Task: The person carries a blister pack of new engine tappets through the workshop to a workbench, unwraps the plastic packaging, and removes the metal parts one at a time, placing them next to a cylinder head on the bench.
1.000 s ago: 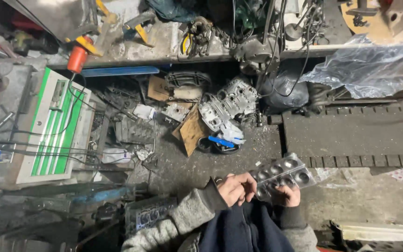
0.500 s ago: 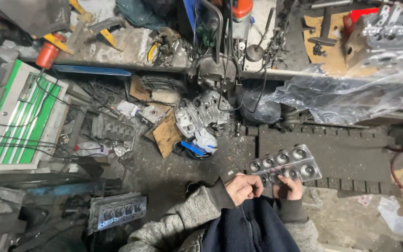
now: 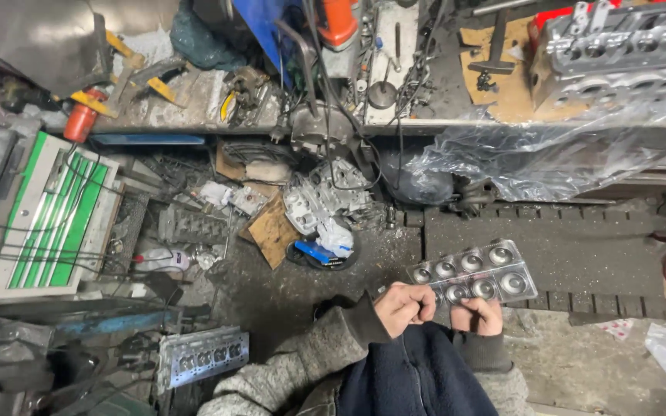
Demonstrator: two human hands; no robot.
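Metal tray [image 3: 475, 274] just above right hand [image 3: 480, 314]

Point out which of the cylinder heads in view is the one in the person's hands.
The cylinder head with round valve seats, gripped by the left hand and right hand. The others lie apart: floor head, bench head.

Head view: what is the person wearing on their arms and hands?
Both hands are bare, no gloves: left hand, right hand. The left arm wears a speckled grey knit sleeve with a dark ribbed cuff; the right sleeve shows a similar dark cuff.
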